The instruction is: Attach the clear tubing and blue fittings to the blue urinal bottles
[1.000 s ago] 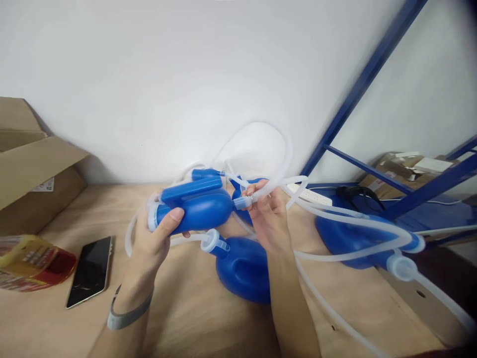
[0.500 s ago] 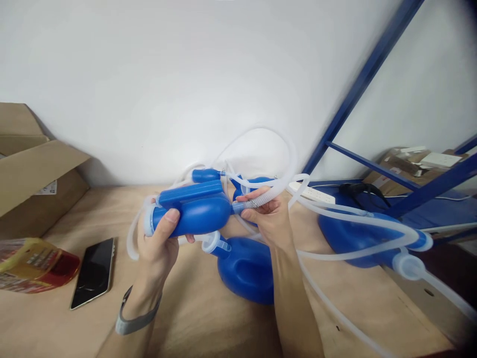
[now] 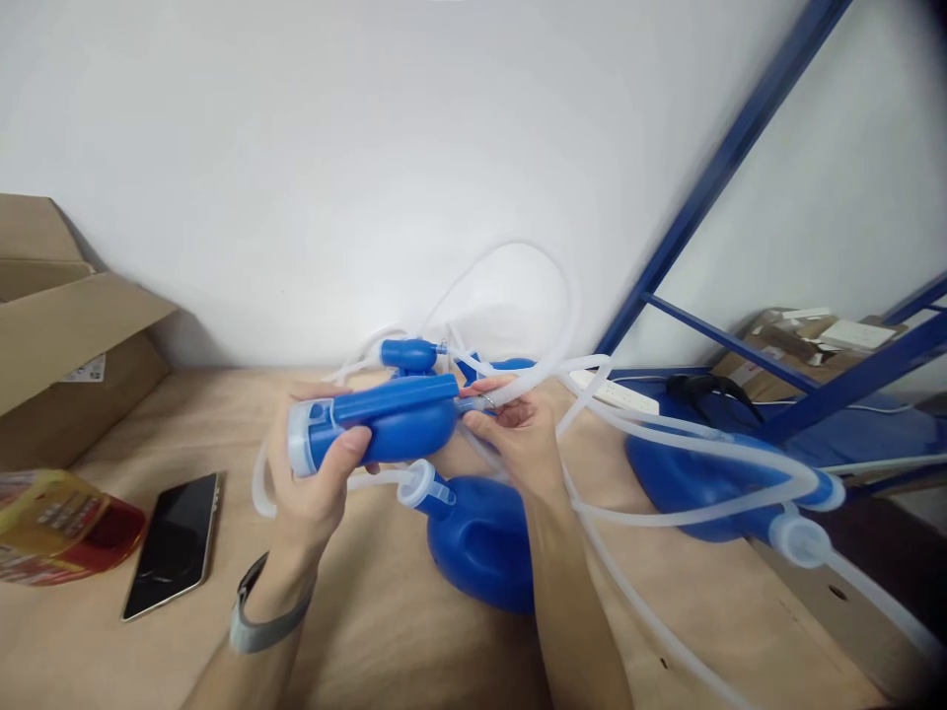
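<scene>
My left hand (image 3: 320, 483) wraps round a blue plastic bottle-shaped vessel (image 3: 418, 434) with a handle-like ridge along its top. A translucent cap (image 3: 299, 440) sits at its left end. At the other end, the fingers of my right hand (image 3: 518, 434) pinch the translucent hose (image 3: 518, 387) by the vessel's narrow spout, where a wire clamp circles the hose. Below the vessel lies a larger blue container (image 3: 480, 542) with a translucent-capped neck, partly hidden by my right forearm. Another small blue vessel (image 3: 408, 353) lies behind, hose attached.
To the right lies another large blue container (image 3: 666, 483) with looped hoses. A phone (image 3: 172, 544), a bottle of red-yellow liquid (image 3: 66, 528) and an open cardboard box (image 3: 96, 394) stand left. A white power strip (image 3: 618, 390) lies near the blue metal frame (image 3: 688, 227).
The held vessel has turned slightly and shifted a little, its cap end showing more. Both hands keep their hold, the right one slightly further left. The view has shifted slightly.
</scene>
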Demonstrator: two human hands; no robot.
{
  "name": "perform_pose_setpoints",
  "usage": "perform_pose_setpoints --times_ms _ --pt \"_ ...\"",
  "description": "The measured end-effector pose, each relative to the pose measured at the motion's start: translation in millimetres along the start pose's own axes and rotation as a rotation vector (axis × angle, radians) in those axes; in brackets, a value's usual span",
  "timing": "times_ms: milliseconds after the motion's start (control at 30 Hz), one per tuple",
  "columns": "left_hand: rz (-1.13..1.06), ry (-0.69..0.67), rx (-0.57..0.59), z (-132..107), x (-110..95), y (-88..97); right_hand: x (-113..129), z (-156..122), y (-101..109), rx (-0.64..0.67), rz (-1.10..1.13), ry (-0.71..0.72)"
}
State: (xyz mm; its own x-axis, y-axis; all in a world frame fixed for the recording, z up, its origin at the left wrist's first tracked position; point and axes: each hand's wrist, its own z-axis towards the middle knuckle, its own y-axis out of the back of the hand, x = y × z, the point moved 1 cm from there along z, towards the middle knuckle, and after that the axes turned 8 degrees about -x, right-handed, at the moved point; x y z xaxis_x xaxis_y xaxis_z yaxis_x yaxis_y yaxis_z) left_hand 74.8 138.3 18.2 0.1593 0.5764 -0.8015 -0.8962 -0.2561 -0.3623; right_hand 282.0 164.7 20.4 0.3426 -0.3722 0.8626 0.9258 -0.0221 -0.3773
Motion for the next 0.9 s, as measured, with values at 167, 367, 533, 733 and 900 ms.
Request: perform_pose_setpoints --times_ms 167,367,533,733,900 --pt "-0.18 0.121 -0.111 14.4 -4.6 -8.2 -2.3 0.7 -2.4 0.204 0.004 -0.064" --pt "-0.17 0.178 -0.094 16.6 -8.5 -6.3 -7.8 1.0 -2.5 0.154 0.032 -0.04" --pt "-0.13 0.171 -0.074 17.2 -8.9 -4.1 -1.8 -2.2 -0.1 0.141 -0.199 0.1" --pt "-0.115 0.177 -0.073 17.3 -8.0 -1.9 -0.2 -2.9 2.1 0.145 -0.268 0.146" --pt "-0.108 0.196 -0.076 17.2 -8.4 -1.6 0.3 -1.0 1.9 0.178 -0.308 0.149"
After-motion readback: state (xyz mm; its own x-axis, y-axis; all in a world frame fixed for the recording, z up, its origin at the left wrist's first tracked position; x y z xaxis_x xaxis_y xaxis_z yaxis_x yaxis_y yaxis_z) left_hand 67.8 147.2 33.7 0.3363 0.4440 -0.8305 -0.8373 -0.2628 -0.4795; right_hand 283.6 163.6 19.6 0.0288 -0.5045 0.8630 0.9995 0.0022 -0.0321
